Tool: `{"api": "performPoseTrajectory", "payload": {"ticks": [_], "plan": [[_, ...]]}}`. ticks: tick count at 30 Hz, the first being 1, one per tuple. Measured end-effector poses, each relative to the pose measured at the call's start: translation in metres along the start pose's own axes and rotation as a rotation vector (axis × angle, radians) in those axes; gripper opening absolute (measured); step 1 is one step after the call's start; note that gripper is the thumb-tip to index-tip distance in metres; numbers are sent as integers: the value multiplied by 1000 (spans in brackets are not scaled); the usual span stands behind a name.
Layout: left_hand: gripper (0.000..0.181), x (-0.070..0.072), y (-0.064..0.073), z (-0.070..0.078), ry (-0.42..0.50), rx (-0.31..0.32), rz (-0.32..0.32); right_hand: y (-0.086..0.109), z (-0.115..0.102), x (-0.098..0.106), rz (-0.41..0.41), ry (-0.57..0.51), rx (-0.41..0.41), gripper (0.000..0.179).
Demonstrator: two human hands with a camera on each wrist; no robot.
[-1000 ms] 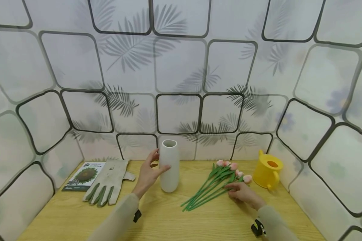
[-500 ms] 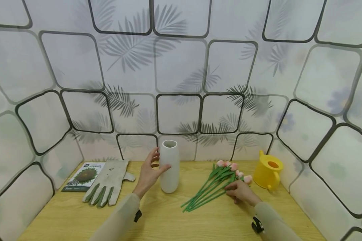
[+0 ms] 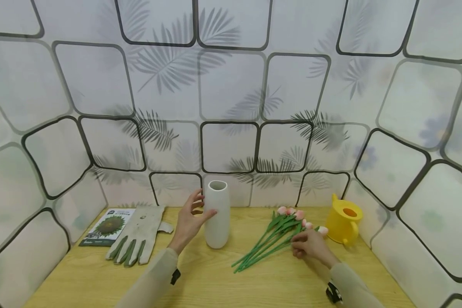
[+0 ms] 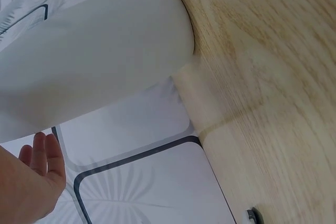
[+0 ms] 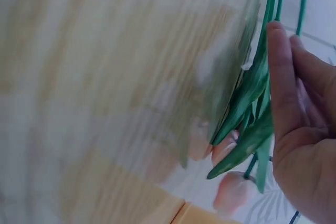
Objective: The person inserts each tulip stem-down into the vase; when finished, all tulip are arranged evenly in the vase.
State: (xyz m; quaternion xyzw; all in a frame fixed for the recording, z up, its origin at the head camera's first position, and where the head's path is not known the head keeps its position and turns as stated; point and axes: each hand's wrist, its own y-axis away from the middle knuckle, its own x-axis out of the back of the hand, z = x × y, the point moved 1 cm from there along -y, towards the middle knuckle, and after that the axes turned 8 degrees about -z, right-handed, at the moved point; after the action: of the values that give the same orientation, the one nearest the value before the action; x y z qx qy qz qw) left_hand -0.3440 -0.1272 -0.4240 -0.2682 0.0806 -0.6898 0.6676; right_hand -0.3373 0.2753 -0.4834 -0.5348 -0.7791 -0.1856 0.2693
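Note:
A white vase stands upright on the wooden table. My left hand holds it from the left, thumb across the front and fingers reaching behind. Part of that hand shows below the vase in the left wrist view. To the right lies a bunch of pink tulips with green stems pointing toward me. Over the bunch's right side, my right hand pinches the stem of one tulip. In the right wrist view that stem runs between thumb and finger.
A yellow watering can stands just beyond the right hand. At left, a grey-green work glove overlaps a seed packet with a flower picture. Patterned walls enclose the table at the back and sides.
My right hand has shifted slightly right in the last half second, and the tulip it pinches has moved with it, away from the bunch. Left hand and vase stay put.

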Motion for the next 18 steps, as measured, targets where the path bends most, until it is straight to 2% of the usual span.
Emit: {"api": "performPoseTrajectory", "payload": {"ticks": [3, 8, 11, 13, 18], "plan": [[78, -1, -2, 1, -26, -14, 5, 1, -3, 2, 61, -16, 16, 22], [81, -4, -5, 3, -75, -12, 16, 0, -11, 7, 83, -190, 56, 31], [79, -6, -6, 6, -62, -7, 16, -1, -17, 9, 99, -229, 54, 36], [76, -8, -5, 11, -58, -3, 13, -1, -22, 9, 109, -247, 37, 39], [72, -8, 3, 35, -71, -12, 4, -4, -32, 7, 196, -308, -5, 41]]}}
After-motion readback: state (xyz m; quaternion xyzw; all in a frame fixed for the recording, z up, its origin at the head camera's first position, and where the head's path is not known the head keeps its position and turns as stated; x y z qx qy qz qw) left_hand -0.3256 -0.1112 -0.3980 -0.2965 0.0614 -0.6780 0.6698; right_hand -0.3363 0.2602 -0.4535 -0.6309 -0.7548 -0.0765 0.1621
